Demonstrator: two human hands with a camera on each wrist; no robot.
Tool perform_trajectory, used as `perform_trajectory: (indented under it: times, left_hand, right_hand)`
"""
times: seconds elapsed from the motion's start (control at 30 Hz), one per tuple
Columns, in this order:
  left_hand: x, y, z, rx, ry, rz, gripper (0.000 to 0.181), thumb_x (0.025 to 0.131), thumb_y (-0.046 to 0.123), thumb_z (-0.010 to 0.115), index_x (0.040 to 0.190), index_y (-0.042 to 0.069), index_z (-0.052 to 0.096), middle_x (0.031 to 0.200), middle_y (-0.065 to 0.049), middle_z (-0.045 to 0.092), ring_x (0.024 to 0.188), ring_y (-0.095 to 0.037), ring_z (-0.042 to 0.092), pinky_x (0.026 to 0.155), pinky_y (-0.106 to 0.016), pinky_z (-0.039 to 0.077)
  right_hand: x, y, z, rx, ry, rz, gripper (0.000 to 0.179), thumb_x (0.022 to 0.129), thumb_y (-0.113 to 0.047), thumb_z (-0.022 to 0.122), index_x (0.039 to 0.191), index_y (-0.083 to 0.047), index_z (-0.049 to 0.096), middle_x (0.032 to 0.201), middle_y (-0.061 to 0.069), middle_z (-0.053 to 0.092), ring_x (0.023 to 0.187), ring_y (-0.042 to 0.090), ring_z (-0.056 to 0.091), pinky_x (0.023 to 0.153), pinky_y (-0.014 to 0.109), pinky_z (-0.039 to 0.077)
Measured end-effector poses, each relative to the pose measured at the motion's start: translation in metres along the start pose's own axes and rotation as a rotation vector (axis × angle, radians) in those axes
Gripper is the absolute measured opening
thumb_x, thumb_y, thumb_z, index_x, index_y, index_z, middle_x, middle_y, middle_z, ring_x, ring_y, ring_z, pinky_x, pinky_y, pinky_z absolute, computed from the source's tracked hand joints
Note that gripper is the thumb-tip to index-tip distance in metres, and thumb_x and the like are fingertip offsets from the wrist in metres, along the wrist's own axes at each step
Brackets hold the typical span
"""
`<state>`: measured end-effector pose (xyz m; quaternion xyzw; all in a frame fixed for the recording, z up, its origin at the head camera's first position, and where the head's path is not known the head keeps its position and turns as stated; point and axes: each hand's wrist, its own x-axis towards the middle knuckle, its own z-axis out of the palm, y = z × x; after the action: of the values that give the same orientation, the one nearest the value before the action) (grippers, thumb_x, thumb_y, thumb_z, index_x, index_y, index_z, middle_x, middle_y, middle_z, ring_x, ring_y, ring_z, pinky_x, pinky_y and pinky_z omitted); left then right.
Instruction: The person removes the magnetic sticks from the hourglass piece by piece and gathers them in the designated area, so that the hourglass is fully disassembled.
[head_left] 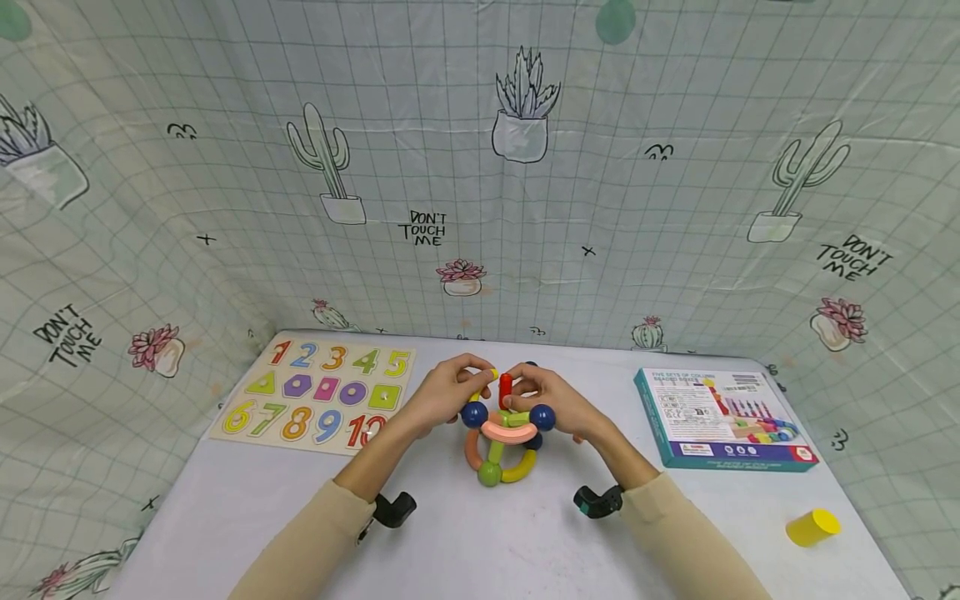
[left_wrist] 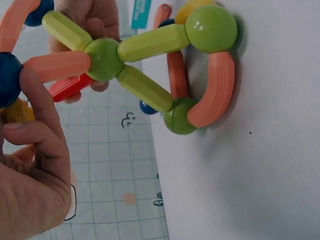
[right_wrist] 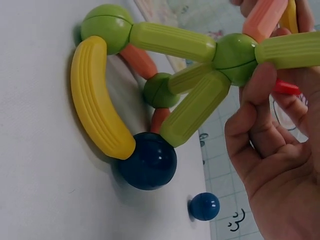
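A magnetic ball-and-rod structure stands on the table between the hands. Its base has a green ball [head_left: 490, 473] and a curved yellow rod [head_left: 522, 468]; green rods rise to a green hub ball [right_wrist: 235, 59]. Higher up, a curved salmon rod [head_left: 510, 432] spans two blue balls, the right one [head_left: 542, 417] beside the right hand. My left hand [head_left: 441, 397] pinches a yellow rod [left_wrist: 19, 113] by the left blue ball [head_left: 474, 414], its fingers hiding part of it. My right hand [head_left: 557, 402] holds a red rod [head_left: 506, 387] upright, close above the hub.
A number-and-shape puzzle board [head_left: 311, 392] lies at the left. At the right are a teal-edged toy box [head_left: 720, 421] and a yellow cylinder [head_left: 812, 528]. A loose blue ball [right_wrist: 204, 206] sits on the table beyond the structure. Patterned cloth [head_left: 465, 167] hangs behind.
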<state>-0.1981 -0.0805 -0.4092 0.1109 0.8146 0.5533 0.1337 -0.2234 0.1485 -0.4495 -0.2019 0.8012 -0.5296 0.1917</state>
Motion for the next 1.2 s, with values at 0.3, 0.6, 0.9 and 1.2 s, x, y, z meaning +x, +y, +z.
perform_trajectory:
  times: [0.3, 0.6, 0.9, 1.2]
  left_hand:
    - [0.000, 0.001, 0.000, -0.008, -0.004, -0.012, 0.030, 0.103, 0.036, 0.058, 0.126, 0.016, 0.062, 0.087, -0.002, 0.071, 0.047, -0.012, 0.037, 0.043, -0.023, 0.032]
    - [-0.001, 0.003, 0.001, 0.000, -0.001, -0.019, 0.030, 0.103, 0.035, 0.057, 0.126, 0.016, 0.063, 0.088, -0.002, 0.070, 0.049, -0.013, 0.037, 0.044, -0.023, 0.031]
    - [0.000, 0.003, 0.000, 0.006, -0.003, -0.009, 0.028, 0.104, 0.035, 0.057, 0.125, 0.018, 0.063, 0.088, -0.001, 0.070, 0.050, -0.012, 0.036, 0.044, -0.023, 0.031]
    - [0.001, 0.002, 0.000, 0.006, -0.011, -0.003, 0.030, 0.103, 0.036, 0.057, 0.126, 0.017, 0.063, 0.088, -0.001, 0.071, 0.051, -0.012, 0.037, 0.044, -0.023, 0.031]
  right_hand:
    - [0.000, 0.006, -0.003, -0.035, 0.065, -0.040, 0.029, 0.101, -0.024, 0.060, 0.125, -0.009, 0.057, 0.094, 0.008, 0.073, 0.083, 0.025, 0.064, 0.075, 0.037, 0.050]
    - [-0.015, 0.005, -0.025, -0.105, 0.098, -0.004, 0.031, 0.098, -0.025, 0.066, 0.124, -0.009, 0.061, 0.104, 0.011, 0.071, 0.087, 0.023, 0.069, 0.081, 0.043, 0.054]
    - [-0.055, 0.025, -0.037, -0.134, -0.155, 0.052, 0.040, 0.094, -0.013, 0.063, 0.132, -0.008, 0.054, 0.088, 0.015, 0.071, 0.076, 0.038, 0.063, 0.062, 0.040, 0.052]
    - [-0.078, 0.041, -0.026, -0.273, -0.239, 0.122, 0.028, 0.088, -0.026, 0.077, 0.109, -0.012, 0.065, 0.073, 0.003, 0.067, 0.064, 0.015, 0.057, 0.057, 0.025, 0.042]
